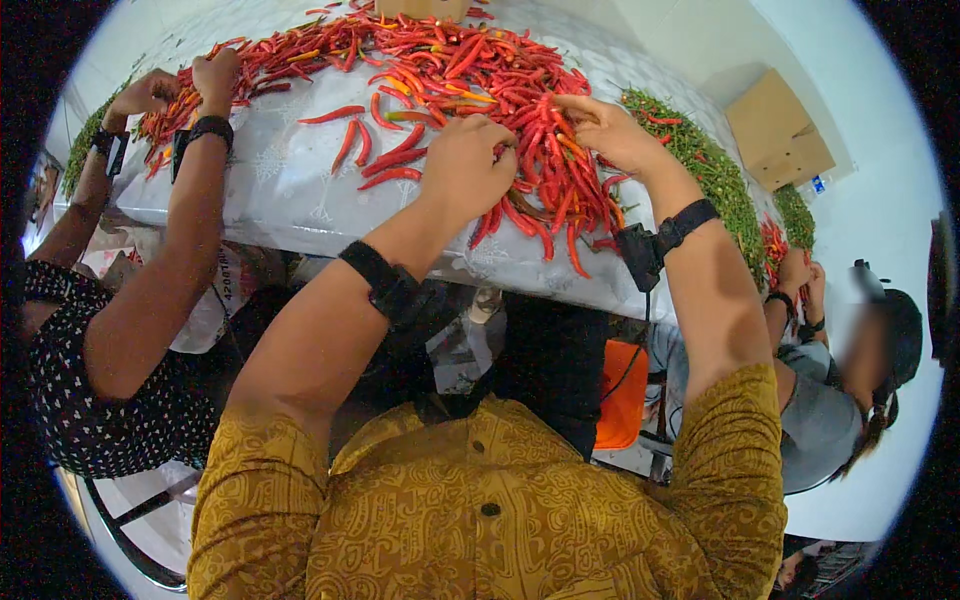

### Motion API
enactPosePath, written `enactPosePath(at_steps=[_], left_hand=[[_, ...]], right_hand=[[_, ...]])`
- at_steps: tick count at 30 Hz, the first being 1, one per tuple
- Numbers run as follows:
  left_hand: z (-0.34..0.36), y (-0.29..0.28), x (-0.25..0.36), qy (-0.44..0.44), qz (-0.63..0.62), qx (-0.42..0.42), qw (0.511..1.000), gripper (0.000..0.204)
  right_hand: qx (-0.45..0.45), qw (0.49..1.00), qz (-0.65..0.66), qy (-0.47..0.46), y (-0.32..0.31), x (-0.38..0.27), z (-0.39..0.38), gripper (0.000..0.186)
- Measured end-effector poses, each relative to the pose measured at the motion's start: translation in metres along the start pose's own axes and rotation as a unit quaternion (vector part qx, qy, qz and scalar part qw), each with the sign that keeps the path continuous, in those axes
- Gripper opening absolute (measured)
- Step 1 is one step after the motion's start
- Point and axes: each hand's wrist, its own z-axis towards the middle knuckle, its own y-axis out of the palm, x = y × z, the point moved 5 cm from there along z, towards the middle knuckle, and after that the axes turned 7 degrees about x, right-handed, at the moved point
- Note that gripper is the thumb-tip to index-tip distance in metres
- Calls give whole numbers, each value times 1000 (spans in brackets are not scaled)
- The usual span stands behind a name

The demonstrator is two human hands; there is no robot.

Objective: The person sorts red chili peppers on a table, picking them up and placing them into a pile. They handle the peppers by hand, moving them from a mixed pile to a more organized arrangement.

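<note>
A large heap of red chili peppers [565, 185], with some orange ones mixed in, spreads over the table in front of me. My left hand [468, 165] is closed at the left side of the near heap. A bit of red shows between its curled fingertips, which looks like a chili pepper. At the heap's right side, my right hand [618, 132] has its fingers apart, and their tips touch the peppers. Several loose red chilies [390, 160] lie on the white tablecloth [285, 180] left of my left hand. Both my wrists wear black straps with small devices.
Green chilies [705, 165] form a long pile to the right, beside a cardboard box [778, 130]. A person at left reaches into the red heap with both hands [215, 80]. Another person's hands [800, 278] work at far right. An orange stool [622, 395] stands below the table.
</note>
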Motion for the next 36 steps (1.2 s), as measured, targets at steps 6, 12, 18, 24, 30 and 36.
enactPosePath(at_steps=[6,12,18,24,30,36], left_hand=[[-1,-1,0,1,13,6,1000,16],[-1,0,0,8,-2,15,1000,15],[-1,1,0,20,-2,15,1000,15],[-1,-2,0,24,-10,29,999,14],[0,1,-1,10,-6,-2,1000,15],[0,3,-1,19,-4,-3,1000,17]], right_hand=[[44,997,57,-38,-1,-33,-8,53],[123,951,-283,-18,-43,11,-21,39],[150,917,-368,-4,-64,68,-38,22],[113,891,-440,-10,-53,63,-43,18],[116,903,-407,-71,-42,68,-41,22],[102,949,-297,-13,-40,80,-39,27]])
